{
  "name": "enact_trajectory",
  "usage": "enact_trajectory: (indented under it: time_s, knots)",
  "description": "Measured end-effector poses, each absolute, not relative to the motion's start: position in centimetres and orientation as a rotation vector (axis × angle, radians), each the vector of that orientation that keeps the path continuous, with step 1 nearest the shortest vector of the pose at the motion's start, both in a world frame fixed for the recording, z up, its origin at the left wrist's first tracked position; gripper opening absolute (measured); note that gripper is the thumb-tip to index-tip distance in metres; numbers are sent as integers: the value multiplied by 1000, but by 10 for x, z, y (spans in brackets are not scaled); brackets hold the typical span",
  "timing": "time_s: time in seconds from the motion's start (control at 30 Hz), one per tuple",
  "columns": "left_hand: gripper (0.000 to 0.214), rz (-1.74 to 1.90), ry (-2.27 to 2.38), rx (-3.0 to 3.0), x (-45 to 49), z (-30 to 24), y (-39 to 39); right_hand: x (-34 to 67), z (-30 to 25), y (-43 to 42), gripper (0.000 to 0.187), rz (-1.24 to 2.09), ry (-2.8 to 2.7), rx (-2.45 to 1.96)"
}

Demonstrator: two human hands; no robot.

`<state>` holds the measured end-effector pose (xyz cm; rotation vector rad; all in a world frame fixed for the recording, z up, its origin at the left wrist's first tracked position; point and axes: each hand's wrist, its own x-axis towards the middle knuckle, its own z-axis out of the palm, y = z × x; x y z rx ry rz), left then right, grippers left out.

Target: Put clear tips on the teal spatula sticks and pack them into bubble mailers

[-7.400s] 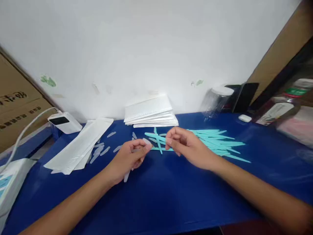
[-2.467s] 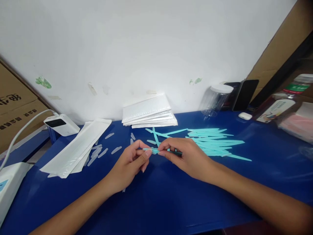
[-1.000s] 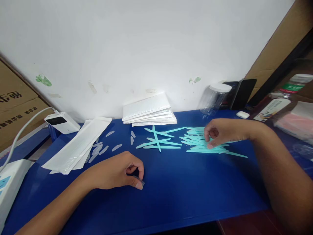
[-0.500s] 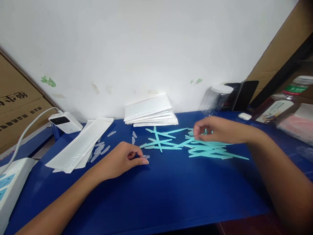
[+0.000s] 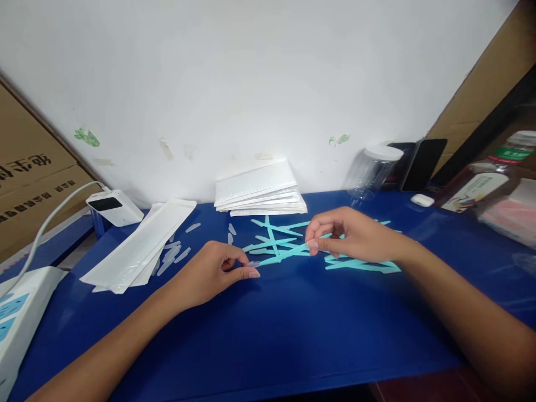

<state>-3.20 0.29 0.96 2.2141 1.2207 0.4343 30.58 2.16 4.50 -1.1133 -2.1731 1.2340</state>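
My left hand (image 5: 213, 273) rests on the blue table (image 5: 293, 335), its fingers pinched on a small clear plastic cap (image 5: 252, 264). My right hand (image 5: 352, 237) pinches one thin turquoise stick (image 5: 285, 254) by its far end. The stick's tip points at the cap and almost touches it. A loose pile of turquoise sticks (image 5: 360, 262) lies under and beside my right hand. A few more crossed sticks (image 5: 272, 231) lie behind the two hands. Several clear caps (image 5: 176, 254) are scattered at the left.
Long white pouches (image 5: 138, 248) lie at the left, a stack of white padded envelopes (image 5: 259, 192) against the wall. A power bank (image 5: 115, 206) with cable, a clear jar (image 5: 372, 170), a phone (image 5: 422, 164), an earbud case (image 5: 422, 200) and bottles (image 5: 481, 184) stand around.
My right hand reached to the pile, picked up one turquoise stick and carried it left toward my left hand. The left hand pinched a clear cap off the table and lifted slightly.
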Motion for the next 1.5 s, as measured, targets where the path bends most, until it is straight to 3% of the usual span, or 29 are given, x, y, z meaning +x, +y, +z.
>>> enact_trajectory:
  time_s: [0.33, 1.03, 1.37, 1.5]
  knots:
    - [31, 392, 1211, 2204, -32, 11, 2, 304, 49, 18, 26, 1182, -2186, -1128]
    - [46, 446, 1178, 2255, -23, 14, -5, 283, 40, 6, 12, 1143, -2156, -1095]
    - [38, 638, 1410, 2322, -34, 3, 11, 269, 19, 10, 23, 1091, -1965, -1137]
    - [39, 463, 1587, 2526, -55, -2, 29, 278, 10, 23, 31, 927, -2063, -1130]
